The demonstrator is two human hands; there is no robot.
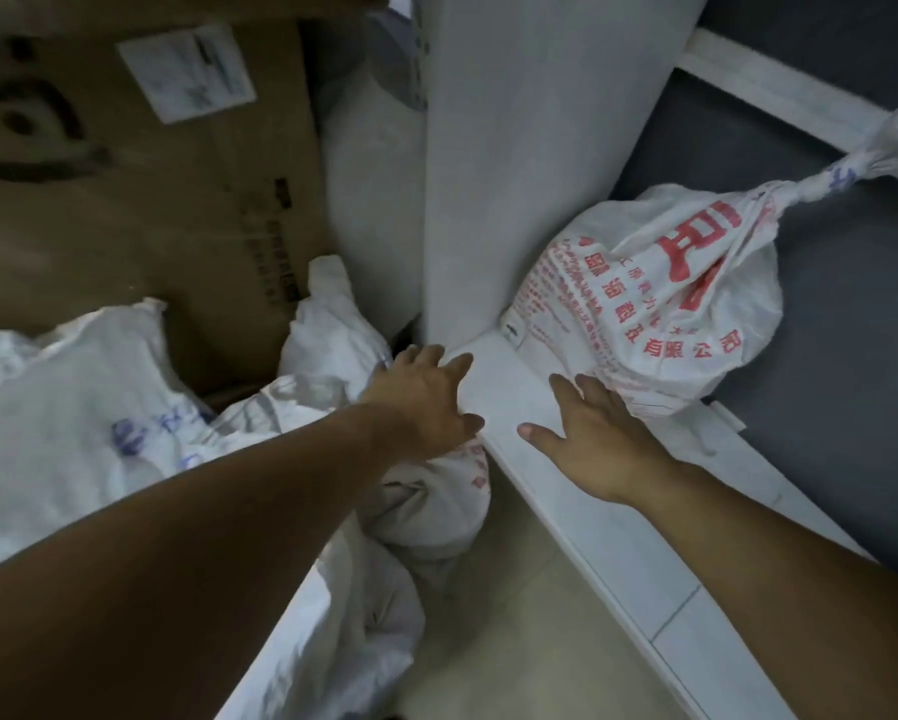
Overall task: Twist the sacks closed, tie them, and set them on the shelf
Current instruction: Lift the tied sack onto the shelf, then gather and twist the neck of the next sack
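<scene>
Both hands are spread open, holding nothing. Left hand (426,400) hovers above a loose sack (436,506) on the floor; right hand (595,436) lies on the white shelf (582,532), fingertips at the tied sack (660,293) sitting there, right. Cardboard box (124,189) stands far left.

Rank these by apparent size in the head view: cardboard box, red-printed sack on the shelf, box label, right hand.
1. cardboard box
2. red-printed sack
3. right hand and box label look alike; the hand is nearer, so unranked.
</scene>
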